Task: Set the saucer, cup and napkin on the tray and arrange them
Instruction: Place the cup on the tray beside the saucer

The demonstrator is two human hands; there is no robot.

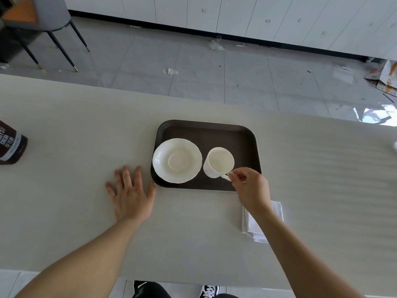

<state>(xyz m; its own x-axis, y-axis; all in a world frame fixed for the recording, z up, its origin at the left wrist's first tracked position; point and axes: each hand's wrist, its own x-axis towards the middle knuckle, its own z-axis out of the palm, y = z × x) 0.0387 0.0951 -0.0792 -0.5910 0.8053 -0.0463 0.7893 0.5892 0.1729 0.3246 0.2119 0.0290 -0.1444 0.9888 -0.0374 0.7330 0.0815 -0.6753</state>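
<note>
Right hand pinching the cup's handle on the tray.

The right hand [249,188] grips the handle of the white cup [219,161], which sits on the dark tray [247,136] just beside the saucer [177,160]. The left hand [131,191] lies flat and spread on the table [75,125], thumb at the tray's near-left corner. The folded napkin [277,208] rests on the table under the right forearm.

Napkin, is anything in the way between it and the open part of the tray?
Only the person's own right forearm, which crosses over the napkin on the table. The right hand holds the cup by its handle. The tray has bare space behind the cup and saucer; nothing else lies between.
</note>
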